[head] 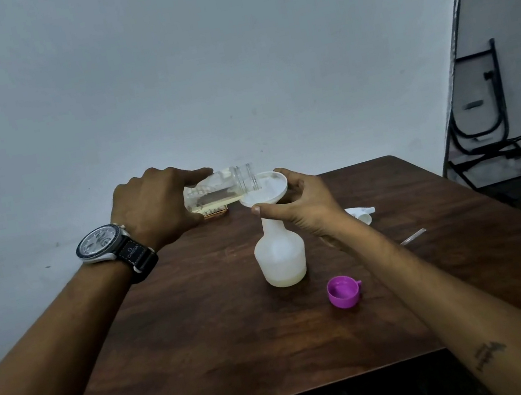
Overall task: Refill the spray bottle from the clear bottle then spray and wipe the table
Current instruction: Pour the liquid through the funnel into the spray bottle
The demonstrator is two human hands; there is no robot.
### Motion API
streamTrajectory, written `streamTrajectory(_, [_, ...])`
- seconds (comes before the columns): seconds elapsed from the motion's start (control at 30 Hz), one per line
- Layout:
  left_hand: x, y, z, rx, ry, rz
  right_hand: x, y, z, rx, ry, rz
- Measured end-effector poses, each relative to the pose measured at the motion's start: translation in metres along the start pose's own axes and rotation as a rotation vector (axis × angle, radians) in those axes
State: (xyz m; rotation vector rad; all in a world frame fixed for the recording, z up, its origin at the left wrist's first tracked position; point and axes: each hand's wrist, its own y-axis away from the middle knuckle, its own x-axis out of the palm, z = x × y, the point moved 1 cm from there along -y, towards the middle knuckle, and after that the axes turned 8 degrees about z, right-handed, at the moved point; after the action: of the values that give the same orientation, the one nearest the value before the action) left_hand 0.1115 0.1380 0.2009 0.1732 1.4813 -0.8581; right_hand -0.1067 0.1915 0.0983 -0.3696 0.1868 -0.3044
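A white spray bottle body [280, 256] stands upright mid-table with a white funnel [264, 189] in its neck. My right hand [305, 203] grips the funnel's rim and the bottle neck. My left hand [156, 205] holds the clear bottle [219, 189] tipped nearly flat, its open mouth over the funnel, pale liquid lying along its lower side. A little liquid shows at the spray bottle's bottom. The white spray head [361, 214] lies on the table behind my right wrist, its tube [413, 235] sticking out to the right.
A purple cap [343, 291] lies open side up right of the spray bottle. A small orange-brown object [216, 211] sits at the far table edge under the clear bottle. The brown wooden table [205, 329] meets a wall behind. Folded black chairs [498, 134] stand at the right.
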Motion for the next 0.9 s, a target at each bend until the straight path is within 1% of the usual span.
streamTrajectory(0.9, [-0.0005,0.0017,-0.0009,0.005,0.007,0.003,0.0,0.0044,0.005,0.009,-0.014,0.004])
